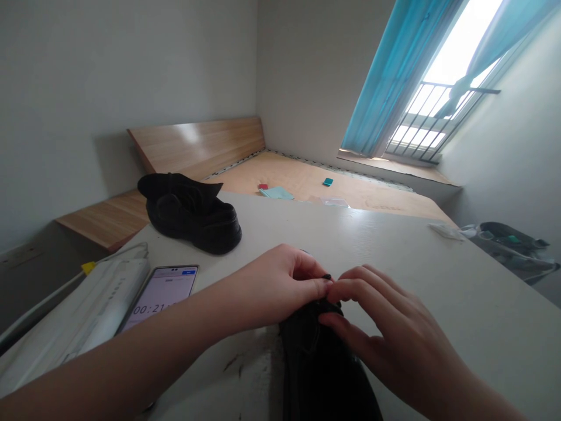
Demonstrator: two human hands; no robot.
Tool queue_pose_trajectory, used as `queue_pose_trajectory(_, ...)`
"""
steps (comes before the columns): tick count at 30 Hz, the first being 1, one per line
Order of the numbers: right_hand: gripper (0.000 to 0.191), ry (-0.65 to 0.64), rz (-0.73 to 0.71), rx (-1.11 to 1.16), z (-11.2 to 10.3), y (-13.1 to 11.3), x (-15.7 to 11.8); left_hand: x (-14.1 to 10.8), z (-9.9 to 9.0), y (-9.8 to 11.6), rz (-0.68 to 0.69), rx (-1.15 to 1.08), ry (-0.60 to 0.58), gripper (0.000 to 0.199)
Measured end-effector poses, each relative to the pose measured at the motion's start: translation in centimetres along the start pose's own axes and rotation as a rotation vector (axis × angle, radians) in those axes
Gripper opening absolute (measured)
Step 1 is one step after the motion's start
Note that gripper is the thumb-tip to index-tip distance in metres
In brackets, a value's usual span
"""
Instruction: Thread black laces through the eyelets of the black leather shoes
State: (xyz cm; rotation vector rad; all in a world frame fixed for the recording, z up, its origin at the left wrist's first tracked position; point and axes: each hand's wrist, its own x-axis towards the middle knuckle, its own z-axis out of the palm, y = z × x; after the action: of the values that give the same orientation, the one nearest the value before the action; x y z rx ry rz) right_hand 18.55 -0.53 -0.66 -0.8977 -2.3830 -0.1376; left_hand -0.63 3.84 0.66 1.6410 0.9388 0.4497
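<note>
My left hand and my right hand meet above a black shoe lying at the near edge of the white table. Fingers of both hands pinch a thin black lace at the shoe's top, and most of the lace is hidden by them. My right thumb rests against the shoe's upper. A second black shoe stands farther off to the left on the tabletop, with its tongue or collar folded up.
A smartphone showing a timer lies left of my left forearm, beside a white packet and a cable. Beyond the table are a bare wooden bed frame with small items, a railed window with blue curtains, and a grey basket.
</note>
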Motion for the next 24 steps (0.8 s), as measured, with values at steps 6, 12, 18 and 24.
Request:
queue_pose_trajectory(6,0.013,-0.061,0.160,0.191,-0.2,0.4,-0.1,0.1,0.2,0.0,-0.012,-0.003,0.042,0.025)
queue_pose_trajectory(12,0.013,-0.040,0.243,0.121,-0.2,1.4,-0.1,0.1,-0.2,-0.2,0.024,-0.050,-0.013,0.028)
queue_pose_trajectory(18,0.012,-0.044,0.201,0.173,-0.2,1.0,0.2,-0.2,-0.3,0.0,0.042,-0.023,0.006,0.023)
queue_pose_trajectory(24,0.013,-0.010,0.182,0.185,0.1,0.7,0.1,-0.5,-1.3,0.1,0.042,-0.003,-0.072,0.027)
